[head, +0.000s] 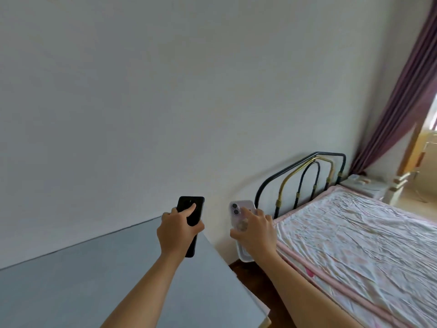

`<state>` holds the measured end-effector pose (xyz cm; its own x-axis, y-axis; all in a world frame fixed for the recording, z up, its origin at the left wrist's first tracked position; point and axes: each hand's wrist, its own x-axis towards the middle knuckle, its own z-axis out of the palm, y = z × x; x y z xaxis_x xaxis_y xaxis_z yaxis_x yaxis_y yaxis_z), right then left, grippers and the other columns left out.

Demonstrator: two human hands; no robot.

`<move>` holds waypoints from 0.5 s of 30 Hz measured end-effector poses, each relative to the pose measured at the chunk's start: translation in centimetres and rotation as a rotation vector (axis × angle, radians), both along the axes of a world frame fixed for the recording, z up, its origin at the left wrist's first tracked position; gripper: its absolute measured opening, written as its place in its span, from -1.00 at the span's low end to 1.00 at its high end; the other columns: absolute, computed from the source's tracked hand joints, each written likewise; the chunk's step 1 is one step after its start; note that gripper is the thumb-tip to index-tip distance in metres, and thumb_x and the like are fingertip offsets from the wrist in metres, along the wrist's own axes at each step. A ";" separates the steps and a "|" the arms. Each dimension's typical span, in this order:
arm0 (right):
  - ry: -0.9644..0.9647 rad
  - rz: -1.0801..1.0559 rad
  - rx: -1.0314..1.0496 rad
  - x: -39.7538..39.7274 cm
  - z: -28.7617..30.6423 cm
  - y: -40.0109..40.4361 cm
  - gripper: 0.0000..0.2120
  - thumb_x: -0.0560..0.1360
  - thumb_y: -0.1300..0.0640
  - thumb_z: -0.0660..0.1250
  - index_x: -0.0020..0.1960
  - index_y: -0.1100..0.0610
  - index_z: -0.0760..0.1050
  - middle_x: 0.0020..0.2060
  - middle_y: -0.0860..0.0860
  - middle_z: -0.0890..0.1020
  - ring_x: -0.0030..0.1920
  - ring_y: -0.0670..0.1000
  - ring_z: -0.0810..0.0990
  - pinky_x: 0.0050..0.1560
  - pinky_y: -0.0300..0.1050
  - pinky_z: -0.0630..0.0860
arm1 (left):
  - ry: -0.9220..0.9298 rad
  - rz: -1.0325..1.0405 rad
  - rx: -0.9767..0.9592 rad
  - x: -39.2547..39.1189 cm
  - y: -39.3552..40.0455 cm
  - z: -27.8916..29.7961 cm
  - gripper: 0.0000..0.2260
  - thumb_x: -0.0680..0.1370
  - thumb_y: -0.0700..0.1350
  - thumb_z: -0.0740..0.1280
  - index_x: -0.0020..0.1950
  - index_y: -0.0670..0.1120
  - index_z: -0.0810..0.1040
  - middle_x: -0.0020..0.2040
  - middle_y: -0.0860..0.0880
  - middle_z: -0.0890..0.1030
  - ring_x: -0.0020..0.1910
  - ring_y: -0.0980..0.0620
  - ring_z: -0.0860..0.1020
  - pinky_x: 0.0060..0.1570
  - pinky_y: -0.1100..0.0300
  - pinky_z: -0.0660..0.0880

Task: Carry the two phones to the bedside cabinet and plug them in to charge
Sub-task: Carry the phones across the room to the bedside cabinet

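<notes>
My left hand (176,230) grips a black phone (192,215), held upright with its back and round camera facing me, above the right end of a grey table. My right hand (254,229) grips a pale lilac phone in a clear case (238,210), also back side toward me, over the gap between table and bed. The bedside cabinet (369,189) is a small white unit far off, beyond the bed's headboard at the right; small items lie on its top. No charger cable is distinguishable.
A grey table (94,280) fills the lower left against a white wall. A bed (354,245) with a pink floral sheet and a black-and-brass metal headboard (305,178) lies at the right. Dark floor shows between them. A purple curtain (402,102) hangs at the far right.
</notes>
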<state>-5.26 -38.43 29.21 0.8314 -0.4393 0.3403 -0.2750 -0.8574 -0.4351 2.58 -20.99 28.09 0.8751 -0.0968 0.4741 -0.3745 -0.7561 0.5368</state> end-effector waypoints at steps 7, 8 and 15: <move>-0.057 -0.231 -0.008 -7.0 2.9 -2.8 -0.44 0.35 -0.11 0.36 0.33 -0.06 0.36 0.18 0.06 0.47 0.15 0.11 0.40 -0.12 -0.09 0.43 | -0.093 -0.225 0.066 -2.8 -4.4 2.9 -0.51 0.40 0.08 0.36 0.34 0.17 0.45 0.02 -0.02 0.58 -0.04 -0.06 0.44 -0.34 0.17 0.34; -0.062 -0.267 -0.005 -8.3 3.2 -3.1 -0.43 0.34 -0.11 0.37 0.32 -0.05 0.37 0.18 0.06 0.47 0.14 0.11 0.40 -0.11 -0.09 0.45 | -0.113 -0.263 0.085 -3.5 -5.2 3.0 -0.51 0.40 0.09 0.37 0.34 0.16 0.45 0.03 -0.03 0.58 -0.03 -0.07 0.45 -0.33 0.17 0.35; -0.059 -0.540 0.001 -19.6 4.0 -5.9 -0.44 0.34 -0.12 0.40 0.31 -0.07 0.39 0.17 0.05 0.49 0.17 0.12 0.40 -0.16 -0.12 0.37 | -0.177 -0.522 0.087 -10.9 -11.7 3.9 -0.50 0.42 0.13 0.37 0.35 0.18 0.43 0.08 -0.04 0.59 0.02 -0.07 0.47 -0.33 0.18 0.31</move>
